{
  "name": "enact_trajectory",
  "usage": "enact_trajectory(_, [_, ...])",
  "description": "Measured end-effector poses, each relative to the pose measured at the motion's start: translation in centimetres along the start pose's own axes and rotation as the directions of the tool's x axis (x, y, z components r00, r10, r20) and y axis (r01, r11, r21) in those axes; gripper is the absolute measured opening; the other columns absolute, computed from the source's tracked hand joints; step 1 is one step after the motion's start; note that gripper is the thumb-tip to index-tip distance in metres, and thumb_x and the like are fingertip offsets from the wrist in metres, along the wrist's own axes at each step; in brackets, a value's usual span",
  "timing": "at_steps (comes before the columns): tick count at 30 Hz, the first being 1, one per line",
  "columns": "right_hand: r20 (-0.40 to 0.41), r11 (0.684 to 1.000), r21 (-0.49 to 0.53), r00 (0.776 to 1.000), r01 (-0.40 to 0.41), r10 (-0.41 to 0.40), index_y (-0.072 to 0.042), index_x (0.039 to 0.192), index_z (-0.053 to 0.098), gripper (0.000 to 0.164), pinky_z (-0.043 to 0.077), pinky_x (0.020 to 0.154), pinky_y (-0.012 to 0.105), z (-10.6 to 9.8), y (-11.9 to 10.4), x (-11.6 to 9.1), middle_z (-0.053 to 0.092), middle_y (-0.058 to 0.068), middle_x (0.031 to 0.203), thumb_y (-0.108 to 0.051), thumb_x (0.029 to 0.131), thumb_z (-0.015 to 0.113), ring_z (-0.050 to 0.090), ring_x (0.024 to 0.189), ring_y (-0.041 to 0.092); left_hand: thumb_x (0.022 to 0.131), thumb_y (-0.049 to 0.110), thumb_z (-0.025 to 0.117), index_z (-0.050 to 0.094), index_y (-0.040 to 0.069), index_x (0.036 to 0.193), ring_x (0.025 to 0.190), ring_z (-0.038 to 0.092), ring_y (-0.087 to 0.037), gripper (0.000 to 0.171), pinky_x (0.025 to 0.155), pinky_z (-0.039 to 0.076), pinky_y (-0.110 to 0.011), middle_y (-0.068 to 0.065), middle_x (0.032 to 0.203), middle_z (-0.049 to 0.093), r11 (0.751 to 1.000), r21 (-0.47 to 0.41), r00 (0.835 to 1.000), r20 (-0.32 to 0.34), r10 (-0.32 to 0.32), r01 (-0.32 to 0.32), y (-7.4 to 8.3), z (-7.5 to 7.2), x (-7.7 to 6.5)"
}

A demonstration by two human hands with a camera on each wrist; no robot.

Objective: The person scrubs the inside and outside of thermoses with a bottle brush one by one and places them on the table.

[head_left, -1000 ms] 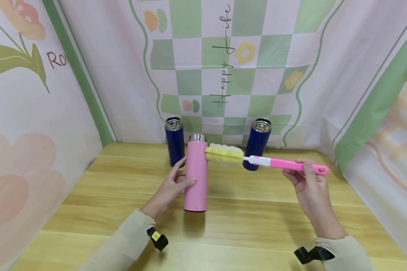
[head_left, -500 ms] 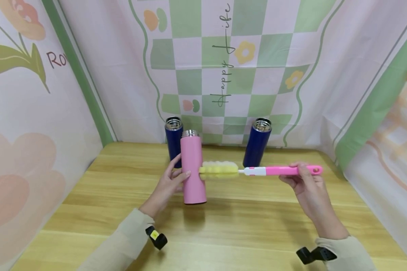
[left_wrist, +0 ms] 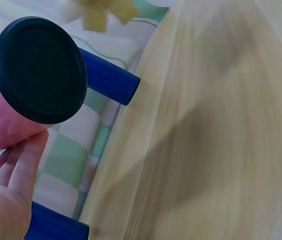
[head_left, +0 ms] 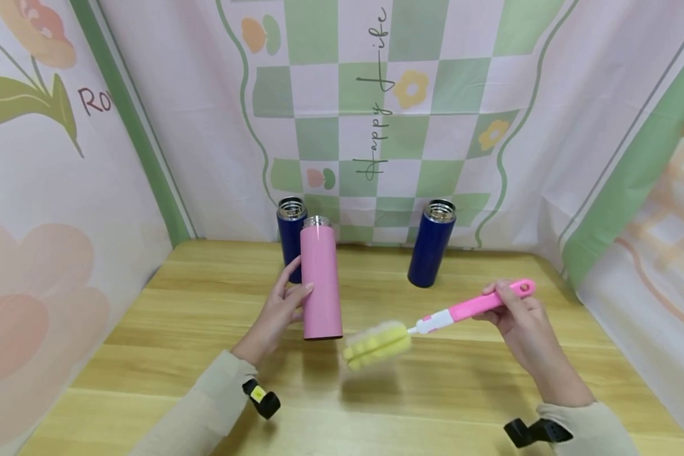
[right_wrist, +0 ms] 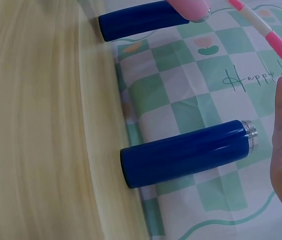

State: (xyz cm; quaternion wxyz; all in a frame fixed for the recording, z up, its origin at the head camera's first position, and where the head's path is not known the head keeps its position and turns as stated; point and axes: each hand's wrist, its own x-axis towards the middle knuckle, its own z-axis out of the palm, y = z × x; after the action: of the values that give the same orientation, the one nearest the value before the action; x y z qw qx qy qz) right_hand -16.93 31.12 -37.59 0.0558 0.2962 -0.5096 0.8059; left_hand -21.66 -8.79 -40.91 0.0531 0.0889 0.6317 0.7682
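My left hand (head_left: 276, 313) grips a pink vacuum flask (head_left: 321, 285) by its side and holds it up off the table, steel mouth uppermost and lidless. The flask's dark round base (left_wrist: 40, 70) faces the left wrist camera. Between the thumb and fingers of my right hand (head_left: 524, 329) is the pink handle of a bottle brush (head_left: 473, 306). Its yellow and white sponge head (head_left: 378, 345) slants down to the left, just right of the flask's bottom end. In the right wrist view, only part of the handle (right_wrist: 280, 47) and my fingers show.
Two dark blue flasks without lids stand at the back of the wooden table (head_left: 433, 405): the left flask (head_left: 290, 237), partly hidden behind the pink one, and the right flask (head_left: 431, 244). A checked cloth (head_left: 359, 136) hangs behind them.
The brush head has swung down from the pink flask's upper side, along its wall, to below its bottom end. The pink flask has shifted slightly left and up.
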Motion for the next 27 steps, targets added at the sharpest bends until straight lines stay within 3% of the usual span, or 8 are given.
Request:
enact_trajectory(10, [-0.064,1.000,-0.008,0.998,-0.001,0.000,0.007,0.108,0.065,0.036,0.056,0.083,0.029,-0.18,0.62,-0.01,0.068,0.014,0.101,-0.006,0.109,0.031,0.070,0.090,0.020,0.103,0.025,0.054,0.024,0.029,0.159,0.101,0.066,-0.025,0.064,0.083,0.055,-0.043,-0.011,0.114,0.064,1.000,0.005,1.000,0.025,-0.011,0.010,-0.11,0.25,-0.32])
enact_trajectory(18, [-0.088,1.000,0.012,0.996,0.008,-0.007,0.008,0.108,0.064,0.034,0.054,0.086,0.030,0.17,0.67,0.26,0.069,0.014,0.102,-0.007,0.109,0.033,0.070,0.094,0.020,0.101,0.027,0.048,0.023,0.025,0.160,0.103,0.064,-0.027,0.064,0.082,0.054,-0.040,-0.023,0.128,0.055,0.998,0.024,0.998,0.042,-0.050,0.049,-0.37,0.74,-0.53])
enact_trajectory(27, [-0.122,0.998,0.025,0.991,0.066,-0.062,0.008,0.112,0.064,0.034,0.054,0.088,0.031,0.44,0.77,0.52,0.068,0.016,0.102,-0.007,0.109,0.034,0.070,0.095,0.022,0.097,0.034,0.063,0.023,0.032,0.158,0.109,0.062,-0.030,0.073,0.092,0.050,-0.046,-0.022,0.131,0.054,0.993,0.072,0.993,0.063,-0.101,0.097,-0.60,0.80,-0.54])
